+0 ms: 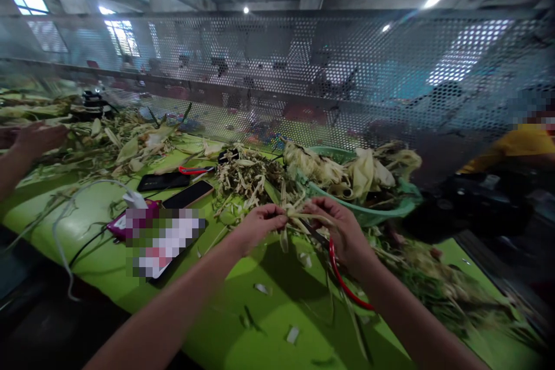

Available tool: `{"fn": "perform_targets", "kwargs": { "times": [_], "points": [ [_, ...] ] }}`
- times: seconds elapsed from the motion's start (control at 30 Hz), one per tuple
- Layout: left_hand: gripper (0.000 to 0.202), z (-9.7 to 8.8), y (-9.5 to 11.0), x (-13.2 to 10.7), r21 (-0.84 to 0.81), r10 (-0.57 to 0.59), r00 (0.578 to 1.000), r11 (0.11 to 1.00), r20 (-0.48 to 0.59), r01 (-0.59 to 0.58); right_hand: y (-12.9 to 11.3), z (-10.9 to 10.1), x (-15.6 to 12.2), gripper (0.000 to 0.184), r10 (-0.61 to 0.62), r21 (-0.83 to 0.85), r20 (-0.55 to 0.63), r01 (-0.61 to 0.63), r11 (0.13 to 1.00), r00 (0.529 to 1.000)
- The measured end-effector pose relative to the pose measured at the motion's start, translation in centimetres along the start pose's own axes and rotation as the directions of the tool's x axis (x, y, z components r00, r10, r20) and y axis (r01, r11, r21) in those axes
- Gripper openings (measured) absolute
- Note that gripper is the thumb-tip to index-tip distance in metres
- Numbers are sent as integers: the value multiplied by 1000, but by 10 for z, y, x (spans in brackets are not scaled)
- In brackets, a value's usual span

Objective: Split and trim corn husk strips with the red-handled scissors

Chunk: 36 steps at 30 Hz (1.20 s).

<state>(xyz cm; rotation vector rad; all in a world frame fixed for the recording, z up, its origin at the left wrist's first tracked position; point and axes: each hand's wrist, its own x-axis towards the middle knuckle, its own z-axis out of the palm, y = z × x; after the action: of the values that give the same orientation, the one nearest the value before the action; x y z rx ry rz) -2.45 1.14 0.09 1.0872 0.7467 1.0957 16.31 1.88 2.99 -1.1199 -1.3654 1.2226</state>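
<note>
In the middle of the view, pale strips of corn husk (pixel 296 215) meet in a small star-like bundle between my hands. My left hand (pixel 267 221) pinches the bundle's left side with thumb and fingertips. On the other side, the closed fingers of my right hand (pixel 337 222) grip a husk strip. A pair of scissors with red handles (pixel 342 284) lies under my right hand and wrist; the hand partly hides it, and I cannot tell whether they touch. Behind my hands is a heap of short, curled husk pieces (pixel 249 176).
A green basket (pixel 381 214) of husks stands at the back right. Phones (pixel 188 193), a purple packet (pixel 125 222) and a white cable (pixel 58 243) lie left. Red-handled scissors (pixel 195 170) lie behind. Another person's hand (pixel 37 139) is far left; a perforated screen (pixel 269 69) runs behind.
</note>
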Motion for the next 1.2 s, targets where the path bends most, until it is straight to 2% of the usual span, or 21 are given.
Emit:
{"fn": "perform_targets", "kwargs": {
  "times": [0.13,0.27,0.47,0.57,0.7,0.83,1.03,1.2],
  "points": [
    [28,-4,-3,4,-1,4,996,1000,-85,-4,-7,-8,1,30,1,70,-6,-1,998,1000],
    [27,-4,-3,4,-13,24,990,1000,-140,-26,-7,-5,-2,29,-20,-44,97,24,999,995],
    [23,-7,0,3,-160,-35,954,987,-299,-14,-11,9,-11,23,-46,-192,138,72,979,989],
    [20,-8,1,5,-236,-77,949,972,-305,3,-10,11,-11,22,-66,-221,126,93,971,990],
    [16,-5,1,5,-229,-99,939,973,-330,22,-1,9,-5,25,-81,-227,104,103,968,991],
    [23,-4,1,4,-258,-73,963,966,-259,3,4,6,-2,26,-95,-262,110,121,958,989],
    [29,-6,-4,6,-293,-3,968,953,-250,-73,2,11,-5,31,-30,-212,154,63,975,988],
    [30,-2,-9,5,-276,-28,976,961,-215,-33,8,15,-6,27,-41,-159,112,59,985,993]
  ]
}}
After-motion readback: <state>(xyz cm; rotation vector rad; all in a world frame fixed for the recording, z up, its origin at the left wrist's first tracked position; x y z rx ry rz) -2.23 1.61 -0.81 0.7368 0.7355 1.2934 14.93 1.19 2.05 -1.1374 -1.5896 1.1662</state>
